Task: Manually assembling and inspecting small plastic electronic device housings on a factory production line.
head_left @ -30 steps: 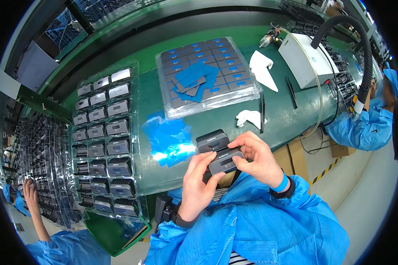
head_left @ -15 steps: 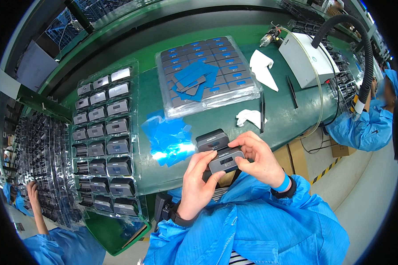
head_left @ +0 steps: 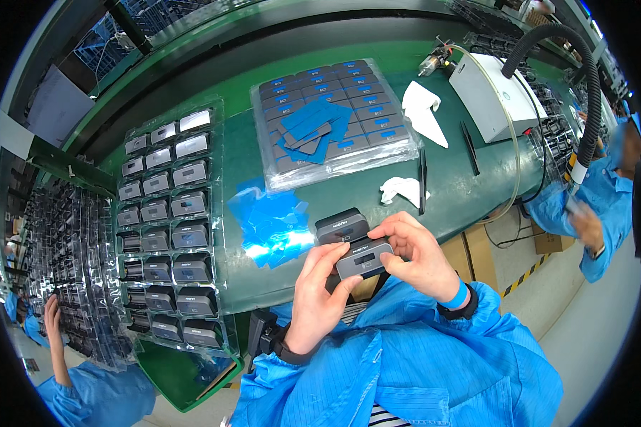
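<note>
Between my two hands, at the table's near edge, is a small dark grey device housing (head_left: 364, 260) with a rounded body and a little dark window on its face. My left hand (head_left: 320, 295) grips its left end between thumb and fingers. My right hand (head_left: 418, 257) pinches the right end, thumb on the front and fingers along the top. Just beyond it, a second grey device housing (head_left: 341, 225) of the same kind sits on the table. Clear blue protective films (head_left: 267, 222) lie in a loose pile to the left of it.
A clear plastic tray (head_left: 219, 156) holds rows of housings at left. Behind, a tray (head_left: 267, 153) of grey panels carries loose blue pieces (head_left: 313, 128). White wipes (head_left: 424, 114), black tweezers (head_left: 470, 148) and a white box machine (head_left: 495, 96) are at right. Co-workers' arms show at both sides.
My hands and the housing stay almost still. At the right, a co-worker's hand has come down into view; the co-worker at the left has shifted slightly.
</note>
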`<act>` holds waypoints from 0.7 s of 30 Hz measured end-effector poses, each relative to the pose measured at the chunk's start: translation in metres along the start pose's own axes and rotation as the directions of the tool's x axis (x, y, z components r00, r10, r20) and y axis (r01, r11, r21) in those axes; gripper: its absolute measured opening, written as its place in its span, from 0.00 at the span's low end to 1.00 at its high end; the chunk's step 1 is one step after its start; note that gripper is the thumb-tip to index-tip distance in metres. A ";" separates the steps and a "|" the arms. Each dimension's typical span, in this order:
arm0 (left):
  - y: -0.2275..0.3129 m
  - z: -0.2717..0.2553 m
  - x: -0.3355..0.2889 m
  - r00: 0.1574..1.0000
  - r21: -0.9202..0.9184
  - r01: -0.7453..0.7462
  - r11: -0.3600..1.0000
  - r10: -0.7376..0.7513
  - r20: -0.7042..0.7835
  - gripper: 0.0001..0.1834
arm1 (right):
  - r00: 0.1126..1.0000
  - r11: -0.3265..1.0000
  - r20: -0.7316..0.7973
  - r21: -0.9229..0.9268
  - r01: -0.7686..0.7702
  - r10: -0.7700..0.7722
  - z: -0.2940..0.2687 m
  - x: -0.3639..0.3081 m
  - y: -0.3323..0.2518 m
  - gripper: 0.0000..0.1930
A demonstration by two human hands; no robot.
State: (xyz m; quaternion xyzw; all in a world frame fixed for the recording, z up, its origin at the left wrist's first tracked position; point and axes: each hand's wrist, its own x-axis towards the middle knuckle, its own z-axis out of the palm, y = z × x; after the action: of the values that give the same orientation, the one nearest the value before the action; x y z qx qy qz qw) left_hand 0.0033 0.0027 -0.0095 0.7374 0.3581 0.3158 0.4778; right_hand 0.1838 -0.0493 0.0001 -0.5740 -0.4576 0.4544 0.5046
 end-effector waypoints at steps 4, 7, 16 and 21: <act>0.000 -0.001 -0.001 1.000 -0.014 0.002 1.000 -0.003 -0.010 0.27 | 0.995 0.999 0.090 -0.018 -0.049 0.050 -0.004 -0.001 -0.009 0.19; 0.001 -0.005 0.000 0.999 -0.014 -0.013 1.000 0.013 -0.031 0.27 | 0.990 0.998 0.131 0.039 0.046 -0.050 -0.007 -0.002 -0.013 0.23; 0.001 -0.006 0.001 0.994 0.006 -0.108 0.994 0.108 0.001 0.27 | 0.950 0.871 0.200 -0.388 0.300 -0.238 -0.014 -0.004 -0.016 0.27; 0.009 -0.006 0.002 0.995 0.017 -0.095 0.995 0.094 0.032 0.27 | 0.948 0.859 0.208 -0.409 0.308 -0.241 -0.017 -0.007 -0.014 0.26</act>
State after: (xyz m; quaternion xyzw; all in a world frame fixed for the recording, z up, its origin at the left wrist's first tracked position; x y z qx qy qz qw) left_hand 0.0014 0.0042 0.0015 0.7627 0.3181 0.3232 0.4612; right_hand 0.1988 -0.0582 0.0159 -0.5652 -0.6616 0.3052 0.3870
